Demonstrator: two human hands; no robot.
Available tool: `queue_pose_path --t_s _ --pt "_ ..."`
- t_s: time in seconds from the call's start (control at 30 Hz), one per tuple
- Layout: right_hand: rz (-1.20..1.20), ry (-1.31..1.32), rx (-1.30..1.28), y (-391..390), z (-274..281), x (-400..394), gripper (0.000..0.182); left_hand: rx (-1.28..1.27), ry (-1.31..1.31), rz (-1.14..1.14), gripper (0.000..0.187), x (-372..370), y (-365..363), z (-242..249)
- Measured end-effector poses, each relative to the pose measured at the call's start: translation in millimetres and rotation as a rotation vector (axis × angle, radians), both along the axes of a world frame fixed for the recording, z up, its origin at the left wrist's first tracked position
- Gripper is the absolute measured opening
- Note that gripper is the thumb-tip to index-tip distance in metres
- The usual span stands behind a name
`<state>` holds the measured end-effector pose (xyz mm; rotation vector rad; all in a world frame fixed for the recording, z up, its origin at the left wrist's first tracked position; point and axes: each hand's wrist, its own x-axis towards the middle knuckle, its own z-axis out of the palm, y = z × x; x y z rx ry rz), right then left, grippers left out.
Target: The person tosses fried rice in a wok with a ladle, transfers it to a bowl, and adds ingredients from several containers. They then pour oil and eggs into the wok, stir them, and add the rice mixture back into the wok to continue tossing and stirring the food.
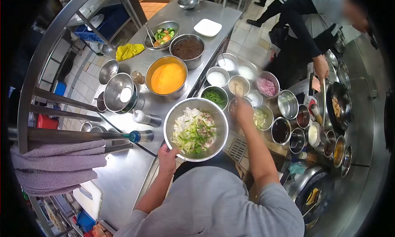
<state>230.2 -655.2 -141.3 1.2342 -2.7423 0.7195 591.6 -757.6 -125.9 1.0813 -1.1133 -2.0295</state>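
Observation:
A steel mixing bowl [168, 130] is in front of my body, tilted towards me. It holds white shreds or powder, pale green slices and chopped greens [197, 132]. My left hand [168, 158] grips its near left rim, with the thumb over the edge. To the right of the bowl, my right hand [241, 108] reaches over the ingredient tubs, blurred and closed. Whatever it holds is too blurred to name. Just beyond it stands a tub of beige powder [239, 83]. Beside that hand are a tub of chopped green herbs [214, 96] and a tub of pale slices [263, 117].
A pot of orange liquid [168, 78] and a pot of dark brown contents [187, 48] stand on the steel counter [218, 15]. Right of me, a co-worker's hand [321, 67] holds a long handle near a wok [341, 105]. A towel [61, 163] hangs at left.

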Motion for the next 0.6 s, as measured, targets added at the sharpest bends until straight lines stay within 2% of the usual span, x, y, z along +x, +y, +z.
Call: queue_pose_path --t_s 0.03,0.07,0.2,0.23,0.3,0.43,0.6 --pt "0.020 -0.049 0.062 -10 -6 -10 0.040 0.017 0.008 0.036 0.034 -7 1 10" --pt "0.029 0.010 0.093 -19 -12 -18 0.031 0.031 0.017 0.072 0.033 -16 2 20" --pt "0.064 0.030 0.016 -19 -21 -49 0.015 0.057 -0.007 0.131 0.032 -35 -4 21" --pt "0.027 0.085 -0.066 -18 -20 -51 0.014 0.055 0.018 0.133 0.031 -34 -6 9" --pt "-0.042 0.122 -0.210 -14 -19 -65 0.013 0.033 0.021 0.129 0.030 -48 -11 17" --pt "-0.203 0.010 -0.352 -15 -3 -71 0.020 0.014 -0.004 0.098 0.029 -63 -24 10" --pt "-0.301 -0.057 -0.388 -19 8 -64 0.024 0.036 -0.017 0.058 0.028 -77 -33 -2"
